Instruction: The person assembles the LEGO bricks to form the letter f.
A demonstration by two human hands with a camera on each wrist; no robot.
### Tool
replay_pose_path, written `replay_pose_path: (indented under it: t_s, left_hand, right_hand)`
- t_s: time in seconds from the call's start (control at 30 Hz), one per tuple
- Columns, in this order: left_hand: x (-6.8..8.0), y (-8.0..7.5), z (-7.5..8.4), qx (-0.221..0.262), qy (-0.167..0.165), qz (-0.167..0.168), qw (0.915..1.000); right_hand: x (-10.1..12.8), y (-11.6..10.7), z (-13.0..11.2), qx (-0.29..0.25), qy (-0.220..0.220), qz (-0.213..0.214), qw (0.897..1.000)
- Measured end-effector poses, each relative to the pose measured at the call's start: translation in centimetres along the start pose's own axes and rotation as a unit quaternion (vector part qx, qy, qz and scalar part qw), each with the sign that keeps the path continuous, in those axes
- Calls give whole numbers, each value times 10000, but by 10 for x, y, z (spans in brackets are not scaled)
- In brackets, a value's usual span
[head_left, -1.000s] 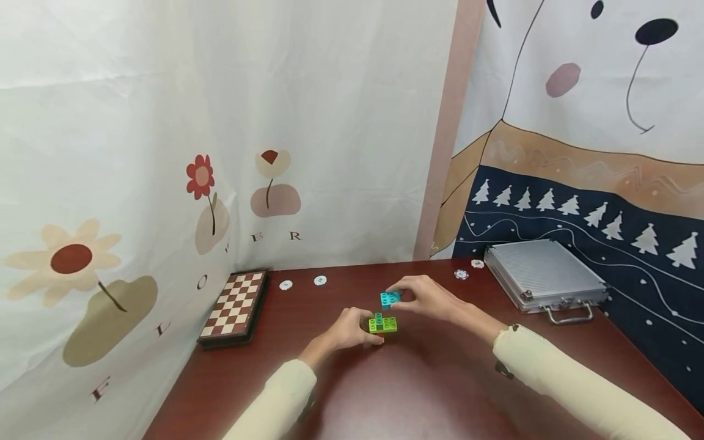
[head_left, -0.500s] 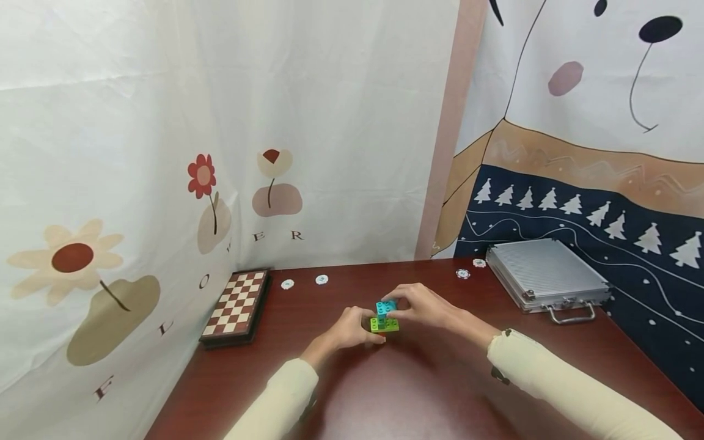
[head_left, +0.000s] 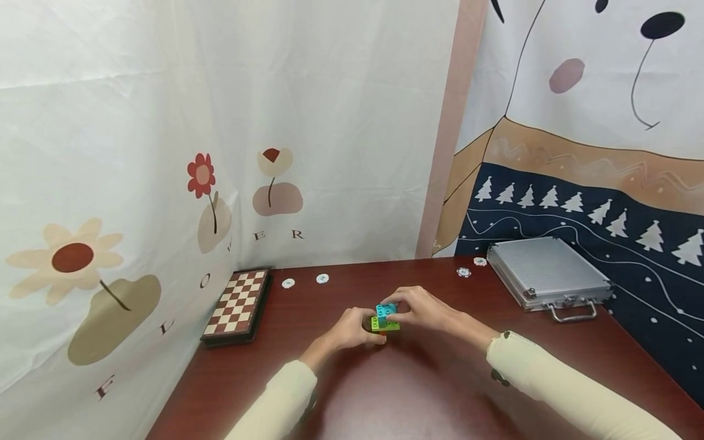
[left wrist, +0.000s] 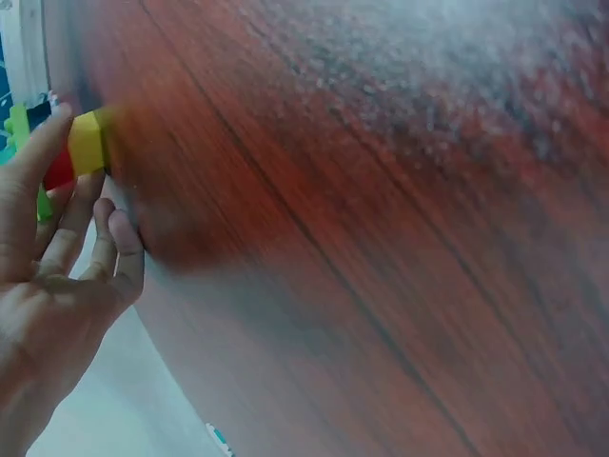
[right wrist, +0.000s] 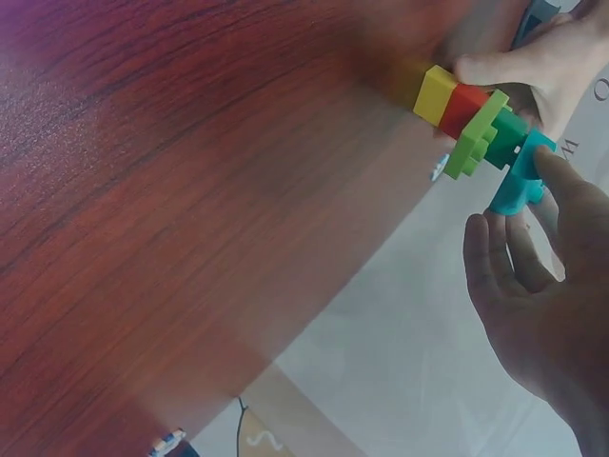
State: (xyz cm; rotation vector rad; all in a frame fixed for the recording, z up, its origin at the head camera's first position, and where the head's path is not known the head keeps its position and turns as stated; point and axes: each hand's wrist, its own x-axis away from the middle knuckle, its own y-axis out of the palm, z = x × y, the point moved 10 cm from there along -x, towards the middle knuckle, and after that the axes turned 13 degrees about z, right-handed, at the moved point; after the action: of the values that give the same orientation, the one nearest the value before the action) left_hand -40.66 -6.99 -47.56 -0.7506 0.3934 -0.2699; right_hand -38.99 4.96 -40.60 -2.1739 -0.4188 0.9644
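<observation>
Pictured mid-table [head_left: 440,391]: turquoise brick [head_left: 387,311] pinched in right hand [head_left: 420,308] atop block stack [head_left: 383,324], base clasped by left hand [head_left: 352,330]; next, seemingly, firm downward press.

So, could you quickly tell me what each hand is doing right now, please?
Left hand: grips the base of the brick stack.
Right hand: pinches the turquoise brick on top.
</observation>
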Motion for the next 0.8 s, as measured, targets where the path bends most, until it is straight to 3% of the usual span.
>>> replay_pose_path:
  t_s: [0.27, 0.43, 0.8]
  left_hand:
    - [2, -23, 1, 815, -88, 508, 9953]
    - [1, -25, 6, 758, 66, 635, 9951]
    - [0, -21, 7, 688, 4, 608, 9958]
  right_hand:
    - [-1, 2, 2, -129, 184, -150, 9996]
    - [1, 1, 3, -161, 289, -216, 9992]
    - [0, 1, 2, -48, 179, -216, 9996]
